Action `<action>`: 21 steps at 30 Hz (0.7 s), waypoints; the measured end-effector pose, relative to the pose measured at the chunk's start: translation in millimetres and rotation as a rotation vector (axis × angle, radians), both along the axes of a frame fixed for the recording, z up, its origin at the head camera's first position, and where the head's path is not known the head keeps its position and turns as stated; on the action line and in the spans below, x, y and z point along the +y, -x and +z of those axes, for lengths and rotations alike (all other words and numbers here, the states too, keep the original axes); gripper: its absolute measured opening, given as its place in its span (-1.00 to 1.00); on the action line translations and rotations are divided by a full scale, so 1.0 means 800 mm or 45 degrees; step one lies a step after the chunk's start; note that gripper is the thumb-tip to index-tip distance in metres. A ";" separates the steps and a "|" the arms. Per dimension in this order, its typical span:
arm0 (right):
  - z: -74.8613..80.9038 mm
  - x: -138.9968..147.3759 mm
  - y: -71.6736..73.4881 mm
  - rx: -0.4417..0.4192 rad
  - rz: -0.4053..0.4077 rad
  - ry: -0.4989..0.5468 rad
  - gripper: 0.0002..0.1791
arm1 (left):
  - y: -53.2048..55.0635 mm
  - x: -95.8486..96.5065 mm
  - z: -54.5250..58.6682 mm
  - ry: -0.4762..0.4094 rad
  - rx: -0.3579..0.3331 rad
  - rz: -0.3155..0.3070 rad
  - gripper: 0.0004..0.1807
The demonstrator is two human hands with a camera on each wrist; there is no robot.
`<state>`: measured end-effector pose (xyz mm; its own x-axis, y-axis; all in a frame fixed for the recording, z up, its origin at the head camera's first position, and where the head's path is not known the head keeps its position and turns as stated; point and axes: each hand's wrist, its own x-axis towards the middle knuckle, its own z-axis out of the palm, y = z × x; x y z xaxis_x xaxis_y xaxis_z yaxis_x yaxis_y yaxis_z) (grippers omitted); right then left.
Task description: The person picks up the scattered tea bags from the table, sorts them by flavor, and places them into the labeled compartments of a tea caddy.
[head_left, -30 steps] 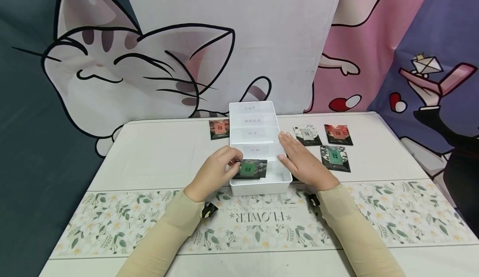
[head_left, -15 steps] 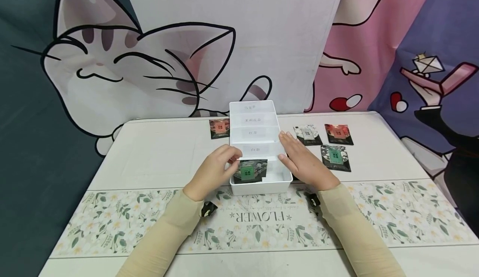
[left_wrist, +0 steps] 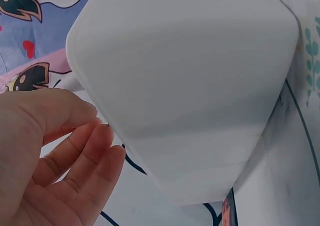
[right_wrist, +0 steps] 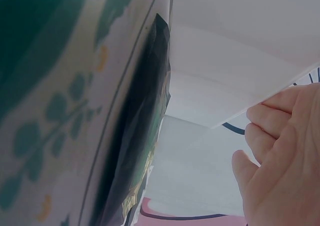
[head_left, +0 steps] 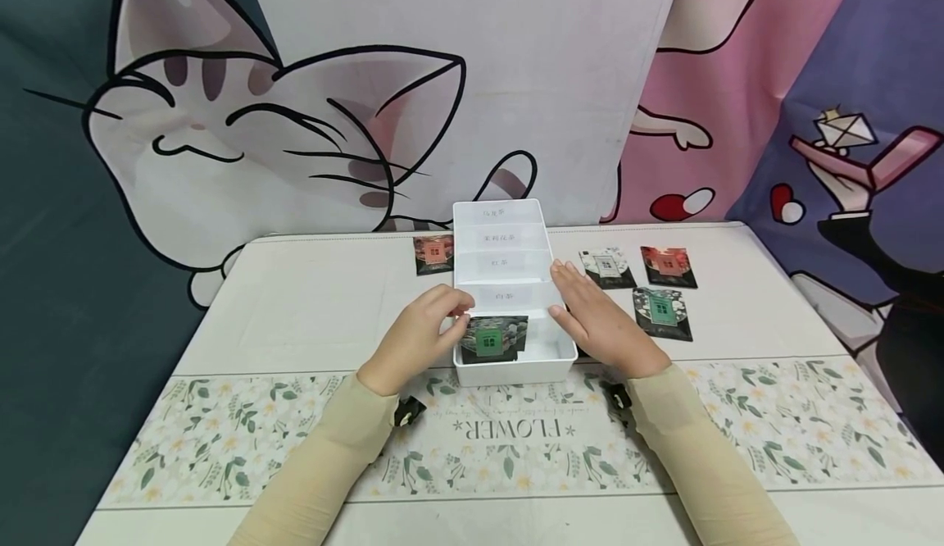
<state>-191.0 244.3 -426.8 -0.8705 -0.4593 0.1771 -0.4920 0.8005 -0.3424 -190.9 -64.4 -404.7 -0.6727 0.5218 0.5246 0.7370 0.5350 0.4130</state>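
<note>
A long white box [head_left: 501,375] with a row of labelled compartments stands on the table between my hands. In its front compartment lies a dark tea sachet with a green label [head_left: 490,342], with the dark edge of another showing beneath. My left hand [head_left: 416,329] is at the box's left rim beside that sachet, fingers bent with the tips close to the thumb and nothing visible between them; the left wrist view shows these fingertips [left_wrist: 102,133] against the box's outer side. My right hand [head_left: 608,329] rests its extended fingers along the right rim.
Left of the box lies a red-orange tea sachet [head_left: 433,254]. To the right are a white one [head_left: 607,267], a red one [head_left: 669,266] and a green-labelled one [head_left: 662,313]. Another dark sachet [right_wrist: 142,116] lies close beside the box, mostly under my right hand.
My left fingers have let go of the green-labelled sachet, which has settled flatter in the front compartment. The left hand has drawn slightly left; the right hand has stayed in place.
</note>
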 end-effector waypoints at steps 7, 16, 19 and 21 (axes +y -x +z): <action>-0.001 0.000 0.000 -0.004 0.000 -0.001 -0.26 | 0.002 -0.003 0.000 0.003 0.062 0.013 -0.87; -0.001 0.001 0.000 0.007 0.003 -0.005 -0.25 | 0.009 -0.011 0.000 0.001 0.078 0.085 -0.87; -0.001 0.000 0.000 -0.007 0.002 -0.005 -0.25 | 0.013 -0.015 -0.002 -0.036 0.086 0.135 -0.86; -0.001 0.001 0.000 -0.008 -0.001 -0.014 -0.25 | 0.017 -0.017 -0.004 -0.057 0.077 0.169 -0.85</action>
<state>-190.9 245.0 -427.7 -0.8717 -0.4607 0.1667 -0.4895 0.8043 -0.3369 -204.4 -77.7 -408.0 -0.7006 0.4055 0.5871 0.6853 0.6117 0.3953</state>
